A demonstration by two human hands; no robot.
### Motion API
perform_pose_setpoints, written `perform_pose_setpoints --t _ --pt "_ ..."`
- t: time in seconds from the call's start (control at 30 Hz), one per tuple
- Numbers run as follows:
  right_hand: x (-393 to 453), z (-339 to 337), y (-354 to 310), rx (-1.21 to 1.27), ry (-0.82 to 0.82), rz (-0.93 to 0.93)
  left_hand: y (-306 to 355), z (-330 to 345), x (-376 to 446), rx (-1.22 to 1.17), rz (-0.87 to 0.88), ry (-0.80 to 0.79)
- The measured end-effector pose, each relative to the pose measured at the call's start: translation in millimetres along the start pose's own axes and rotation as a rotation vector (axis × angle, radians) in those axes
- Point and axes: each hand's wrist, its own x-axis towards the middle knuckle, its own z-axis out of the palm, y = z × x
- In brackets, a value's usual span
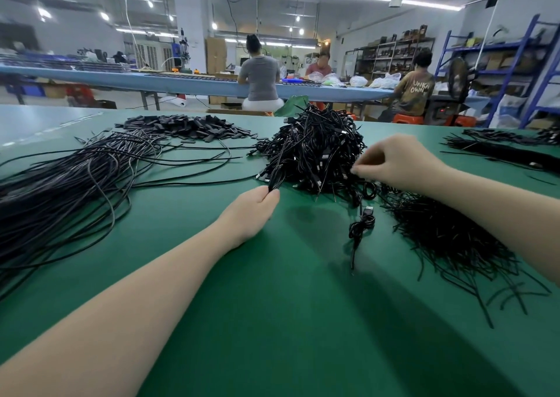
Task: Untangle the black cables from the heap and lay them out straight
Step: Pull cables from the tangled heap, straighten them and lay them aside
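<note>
Green bench [272, 305], mid-untangle: left hand [253, 211] pinches a cable bundle [277, 172] out of the heap [315, 151], right hand [400, 163] picks at its near edge with curled fingers, so next comes a steady pull clear.

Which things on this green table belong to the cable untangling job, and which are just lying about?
In the job: tangled heap; cables pinched by the left hand; right hand picking at the heap; straightened cables.

Lying about: flat black pieces; short black ties; small coiled USB cable.
</note>
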Motion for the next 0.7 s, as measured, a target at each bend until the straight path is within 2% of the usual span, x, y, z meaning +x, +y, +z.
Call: perform_pose_setpoints --t 0.07,0.17,0.23,0.3,0.4,0.53,0.7 --pt "-3.3 10.8 -22.1 -0.019 -0.053 -0.11 -1.0 0.4 0.6 -0.057 0.002 0.013" --pt "-7.3 31.1 -44.4 -0.289 -0.137 -0.23 -1.7 0.3 -0.1 -0.088 0.026 0.034" --pt "-6.5 41.9 -52.9 -0.505 -0.068 -0.293 0.2 1.7 -2.3 -0.014 0.077 0.024" --pt "-4.4 49.5 -59.7 -0.622 0.033 -0.362 3.3 4.5 -4.8 0.127 0.142 0.006" --pt "-3.9 52.9 -67.9 -0.671 0.114 -0.367 8.0 9.8 -6.6 0.282 0.201 -0.011" --pt "-8.0 56.6 -74.0 -0.671 0.074 -0.391 10.2 13.5 -7.9 0.385 0.202 0.024" --pt "-11.3 57.1 -78.6 -0.587 0.034 -0.388 14.1 18.9 -11.0 0.637 0.233 0.109"
